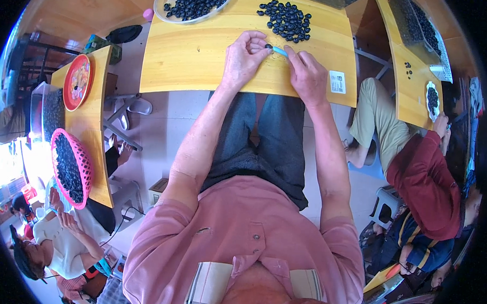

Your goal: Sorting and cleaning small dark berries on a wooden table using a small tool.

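Note:
Above the yellow wooden table (193, 62), my left hand (241, 60) pinches a small dark round piece (268, 46) between thumb and fingers. A slim light-blue tool (280, 51) is gripped in my right hand (309, 78), its end meeting or almost meeting that piece. The tool's tip is too small to make out. Just beyond my hands lies a loose pile of similar shiny black round pieces (287, 22). At the far left of the tabletop, a shallow clear tray (161, 10) holds many more of them.
A white printed label (337, 82) lies at the table's right side. On the left table are a red round tray (68, 95) and a pink basket (87, 170) of dark pieces. Co-workers sit at both sides; the right table (409, 99) bears a white dish (428, 105).

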A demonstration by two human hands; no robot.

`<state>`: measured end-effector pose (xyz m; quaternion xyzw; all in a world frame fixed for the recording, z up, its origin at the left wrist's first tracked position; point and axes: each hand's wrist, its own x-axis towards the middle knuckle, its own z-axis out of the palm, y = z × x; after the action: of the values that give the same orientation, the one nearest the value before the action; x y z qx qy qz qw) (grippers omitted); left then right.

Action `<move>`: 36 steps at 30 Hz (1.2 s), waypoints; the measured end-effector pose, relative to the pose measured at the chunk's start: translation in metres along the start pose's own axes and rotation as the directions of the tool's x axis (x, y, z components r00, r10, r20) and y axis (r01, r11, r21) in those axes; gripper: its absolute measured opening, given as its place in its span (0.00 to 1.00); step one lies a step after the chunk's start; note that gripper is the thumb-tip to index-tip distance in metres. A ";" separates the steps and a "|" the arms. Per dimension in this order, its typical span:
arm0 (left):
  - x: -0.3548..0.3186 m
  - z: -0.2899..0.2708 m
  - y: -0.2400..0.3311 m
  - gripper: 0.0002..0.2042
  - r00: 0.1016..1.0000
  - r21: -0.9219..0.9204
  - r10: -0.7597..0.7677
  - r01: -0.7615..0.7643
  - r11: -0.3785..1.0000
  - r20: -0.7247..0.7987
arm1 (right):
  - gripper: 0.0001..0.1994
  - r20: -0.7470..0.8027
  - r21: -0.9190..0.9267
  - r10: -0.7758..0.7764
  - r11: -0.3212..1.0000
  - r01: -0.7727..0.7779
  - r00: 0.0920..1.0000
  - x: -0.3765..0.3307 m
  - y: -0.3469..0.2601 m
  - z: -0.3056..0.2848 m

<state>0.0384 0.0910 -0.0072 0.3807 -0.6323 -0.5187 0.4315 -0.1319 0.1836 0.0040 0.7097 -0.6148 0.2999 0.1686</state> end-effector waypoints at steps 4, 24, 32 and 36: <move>0.001 -0.002 -0.002 0.17 1.000 -0.009 -0.002 0.003 1.000 0.013 | 0.16 0.027 0.003 0.021 1.000 -0.022 0.999 0.000 0.000 0.000; -0.001 0.002 -0.005 0.06 0.997 -0.048 -0.076 0.076 0.996 0.009 | 0.16 0.018 -0.011 0.192 0.981 -0.191 0.981 -0.007 0.006 0.002; -0.003 -0.005 0.005 0.06 1.000 0.007 -0.011 0.011 1.000 -0.028 | 0.12 0.013 0.060 0.202 0.977 -0.203 0.979 -0.004 0.002 0.012; -0.003 0.001 0.008 0.07 0.998 0.102 -0.062 0.064 0.993 -0.022 | 0.13 -0.011 0.009 0.230 0.973 -0.230 0.973 -0.007 0.008 0.006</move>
<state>0.0383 0.0956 0.0001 0.4271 -0.6418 -0.4952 0.4007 -0.1384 0.1841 -0.0060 0.6326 -0.6906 0.3240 0.1335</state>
